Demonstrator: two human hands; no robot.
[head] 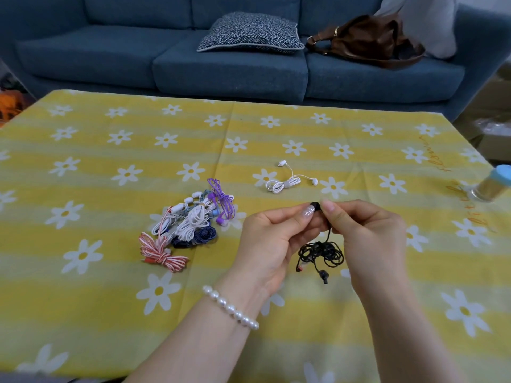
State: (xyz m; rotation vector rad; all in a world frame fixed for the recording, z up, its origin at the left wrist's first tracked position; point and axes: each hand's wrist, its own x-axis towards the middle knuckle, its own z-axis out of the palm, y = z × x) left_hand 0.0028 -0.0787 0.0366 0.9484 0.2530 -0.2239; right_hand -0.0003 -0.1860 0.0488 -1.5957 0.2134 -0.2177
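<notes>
Black tangled earphones (322, 252) hang above the yellow daisy tablecloth (110, 299). My left hand (271, 236) and my right hand (367, 233) meet at the top of the cord, and both pinch one black earbud between thumb and fingertips. The rest of the cord dangles in a loose knot with a plug and the other earbud at the bottom. A pile of several coiled earphones (188, 225), white, purple, dark blue and red-striped, lies to the left. One neatly tied white pair (287, 182) lies farther back.
A jar with a blue lid (492, 183) lies tilted at the table's right edge. Behind the table stands a blue sofa (229, 70) with a patterned cushion (250, 33) and a brown leather bag (370, 40). A pearl bracelet (231, 308) circles my left wrist.
</notes>
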